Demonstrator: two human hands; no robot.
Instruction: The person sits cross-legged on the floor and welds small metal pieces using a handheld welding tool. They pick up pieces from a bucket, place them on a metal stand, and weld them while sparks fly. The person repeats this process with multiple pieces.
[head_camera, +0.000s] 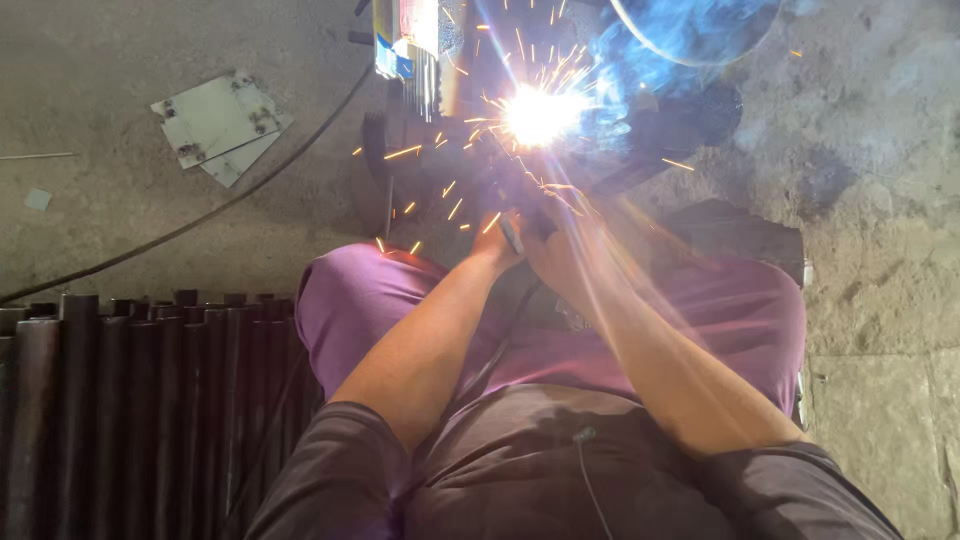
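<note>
White-hot arc (538, 115) burns on the dark metal workpiece (470, 150) on the floor: you are mid-weld. Your left hand (497, 240) and right hand (560, 245) close together around the electrode holder (520, 200); next calls for steady, slow travel.

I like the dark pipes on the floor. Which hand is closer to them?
Left. The left hand sits just right of the stacked dark pipes, above the purple knee. The right hand is farther right, beside it.
</note>
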